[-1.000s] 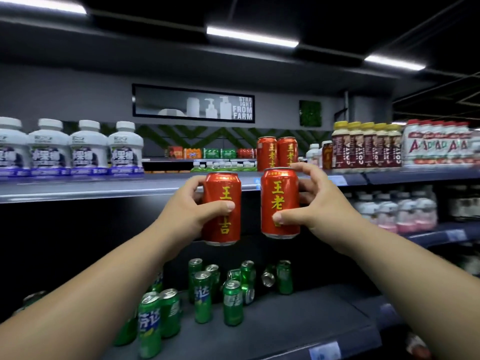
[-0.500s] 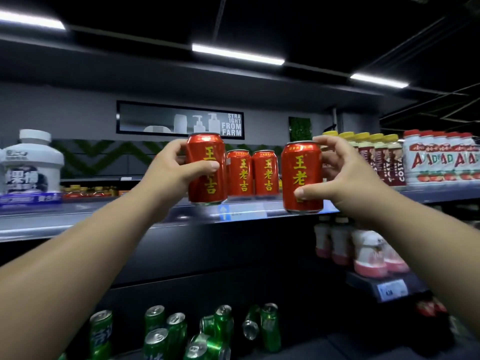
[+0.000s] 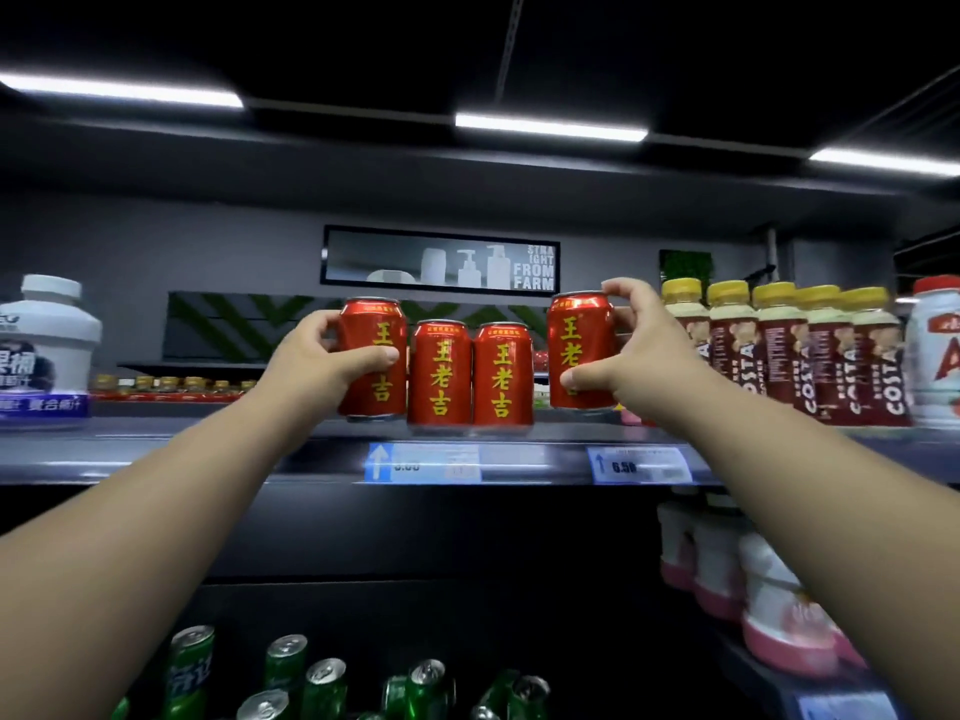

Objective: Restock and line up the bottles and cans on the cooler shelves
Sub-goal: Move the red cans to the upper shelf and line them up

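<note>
Two red cans with yellow characters (image 3: pixel 470 374) stand side by side on the top shelf (image 3: pixel 311 449). My left hand (image 3: pixel 322 361) grips a third red can (image 3: pixel 374 356) just left of that pair, its base at about shelf level. My right hand (image 3: pixel 631 350) grips a fourth red can (image 3: pixel 579 350) just right of the pair, slightly above the shelf surface. Both held cans are upright with labels facing me.
Yellow-capped Costa bottles (image 3: pixel 779 350) line the shelf to the right, then a white red-capped bottle (image 3: pixel 935 356). A white jar (image 3: pixel 49 345) stands at far left. Green cans (image 3: pixel 291 678), some lying down, are on the lower shelf. Pink-based bottles (image 3: pixel 769 595) fill the middle right shelf.
Both hands have carried their red cans up from below the shelf edge to either side of the two standing cans. The view has tilted upward and moved closer.
</note>
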A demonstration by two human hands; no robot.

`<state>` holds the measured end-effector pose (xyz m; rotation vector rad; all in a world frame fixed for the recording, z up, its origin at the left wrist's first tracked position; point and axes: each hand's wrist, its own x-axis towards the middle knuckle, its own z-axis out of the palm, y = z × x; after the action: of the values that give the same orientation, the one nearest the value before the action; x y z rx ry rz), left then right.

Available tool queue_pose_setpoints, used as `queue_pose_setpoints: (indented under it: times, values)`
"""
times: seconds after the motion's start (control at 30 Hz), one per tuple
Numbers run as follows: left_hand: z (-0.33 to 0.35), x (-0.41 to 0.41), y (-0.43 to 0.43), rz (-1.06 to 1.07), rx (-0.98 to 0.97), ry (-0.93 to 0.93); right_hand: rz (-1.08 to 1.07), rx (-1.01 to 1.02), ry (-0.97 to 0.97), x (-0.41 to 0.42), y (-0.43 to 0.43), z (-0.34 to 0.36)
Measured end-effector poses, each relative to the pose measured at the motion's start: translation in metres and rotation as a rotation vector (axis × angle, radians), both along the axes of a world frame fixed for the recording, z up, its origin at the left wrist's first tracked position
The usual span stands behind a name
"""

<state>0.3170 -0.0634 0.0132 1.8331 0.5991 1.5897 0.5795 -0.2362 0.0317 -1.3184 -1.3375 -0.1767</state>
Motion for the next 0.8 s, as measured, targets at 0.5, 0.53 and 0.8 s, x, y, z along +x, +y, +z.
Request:
queue_pose_setpoints:
  times: [0.5,0.53,0.8]
  values:
    - [0.005,0.010,0.016,0.086,-0.031,0.238,0.060,-0.031,-0.028,0.026,0.045,-0.029]
    - [0.005,0.009,0.017,0.084,-0.023,0.254,0.064,-0.041,-0.031,0.026,0.046,-0.029]
    - [-0.010,0.003,0.013,0.174,0.070,0.320,-0.060,-0.041,-0.098,0.022,0.049,-0.037]
